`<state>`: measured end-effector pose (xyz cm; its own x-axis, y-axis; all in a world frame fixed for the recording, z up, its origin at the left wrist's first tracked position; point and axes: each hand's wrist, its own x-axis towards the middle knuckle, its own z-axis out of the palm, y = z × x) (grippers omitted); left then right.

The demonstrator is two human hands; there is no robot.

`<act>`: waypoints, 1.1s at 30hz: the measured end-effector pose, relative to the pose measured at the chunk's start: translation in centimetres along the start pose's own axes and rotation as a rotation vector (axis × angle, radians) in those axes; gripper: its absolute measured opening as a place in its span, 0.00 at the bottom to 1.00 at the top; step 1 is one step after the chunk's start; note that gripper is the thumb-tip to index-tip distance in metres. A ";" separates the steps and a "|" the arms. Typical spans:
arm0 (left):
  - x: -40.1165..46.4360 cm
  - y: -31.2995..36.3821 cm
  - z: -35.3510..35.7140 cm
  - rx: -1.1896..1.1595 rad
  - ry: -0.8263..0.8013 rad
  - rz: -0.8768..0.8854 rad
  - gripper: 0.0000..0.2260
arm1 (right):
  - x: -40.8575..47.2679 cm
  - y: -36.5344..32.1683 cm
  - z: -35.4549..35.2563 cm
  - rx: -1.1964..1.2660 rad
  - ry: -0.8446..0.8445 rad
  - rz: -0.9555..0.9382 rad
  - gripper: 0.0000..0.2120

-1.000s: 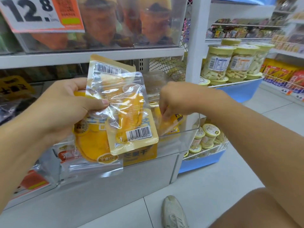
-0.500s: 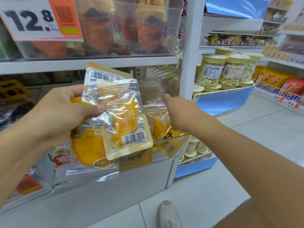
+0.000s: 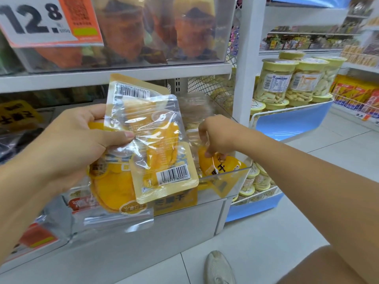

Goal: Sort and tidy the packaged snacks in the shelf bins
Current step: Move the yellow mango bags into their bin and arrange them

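Note:
My left hand (image 3: 82,144) grips a stack of clear-and-yellow dried mango packets (image 3: 155,152), thumb pressed across the front one, barcodes facing me. The stack hangs in front of the clear shelf bin (image 3: 231,179). My right hand (image 3: 215,136) reaches down into that bin, fingers curled on another yellow mango packet (image 3: 221,165) that lies inside against the front wall. More clear packets (image 3: 194,111) stand behind it in the bin.
Above, a clear bin of orange snacks (image 3: 153,33) carries a 12.8 price card (image 3: 41,21). A white shelf post (image 3: 246,58) stands on the right, with jars of pale snacks (image 3: 291,80) on a blue rack beyond. My shoe (image 3: 219,267) is on the tiled floor.
My right hand has dipped from above the bin down onto the yellow packet inside it. The left hand keeps the stack in about the same place.

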<state>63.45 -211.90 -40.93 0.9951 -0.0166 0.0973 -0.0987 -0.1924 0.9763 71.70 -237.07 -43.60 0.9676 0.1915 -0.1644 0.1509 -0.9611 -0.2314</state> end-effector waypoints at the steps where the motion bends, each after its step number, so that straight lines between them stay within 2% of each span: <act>1: 0.0 0.0 0.0 0.000 -0.002 0.002 0.15 | 0.0 0.3 0.0 0.063 0.070 0.003 0.10; 2: 0.0 0.0 -0.1 -0.003 -0.001 0.004 0.15 | 0.1 0.6 0.0 0.093 0.192 -0.007 0.08; 4: 0.0 -0.1 -0.1 -0.005 0.000 0.010 0.15 | 0.5 1.0 0.2 0.029 0.417 -0.034 0.11; 6: -0.1 -0.1 -0.1 -0.009 -0.010 0.020 0.15 | 0.9 0.9 0.5 -0.109 0.392 -0.040 0.14; 9: -0.2 0.0 -0.1 -0.008 -0.013 0.027 0.17 | 0.5 0.3 0.9 -0.322 0.241 0.002 0.07; 13: -0.3 -0.1 -0.1 -0.018 -0.013 0.031 0.17 | 0.0 -0.7 0.4 -0.426 0.112 -0.044 0.43; 15: -0.3 -0.1 -0.2 -0.016 -0.006 0.038 0.17 | 0.4 -1.0 0.3 -0.505 0.074 -0.037 0.55; 16: -0.4 -0.1 -0.1 -0.018 -0.002 0.042 0.17 | 0.5 -1.2 0.5 -0.523 0.061 -0.029 0.57; 19: -0.3 -0.1 -0.1 -0.031 -0.005 0.039 0.17 | 0.9 -1.5 1.1 -0.458 0.049 -0.034 0.54; 22: -0.2 -0.2 -0.1 -0.035 -0.007 0.035 0.16 | 1.1 -1.2 1.1 -0.400 0.107 -0.064 0.40; 25: -0.1 -0.3 -0.2 -0.042 -0.007 0.020 0.14 | 1.5 -0.9 1.2 -0.442 0.407 -0.191 0.28; 27: -0.1 -0.4 -0.3 -0.044 -0.001 0.009 0.14 | 1.8 -0.8 1.6 -0.467 0.596 -0.285 0.25; 29: 0.0 -0.5 -0.3 -0.039 -0.003 0.006 0.14 | 2.1 -0.6 1.9 -0.481 0.543 -0.267 0.29; 31: -0.1 -0.4 -0.3 -0.035 -0.005 0.012 0.15 | 2.2 -0.1 1.8 -0.539 0.382 -0.218 0.43; 33: -0.1 -0.5 -0.4 -0.032 -0.002 0.016 0.15 | 2.0 0.2 1.4 -0.553 0.339 -0.201 0.50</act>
<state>63.43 -211.45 -41.32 0.9935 -0.0215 0.1121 -0.1141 -0.1606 0.9804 73.35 -236.65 -45.30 0.9062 0.3910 0.1607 0.3289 -0.8909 0.3133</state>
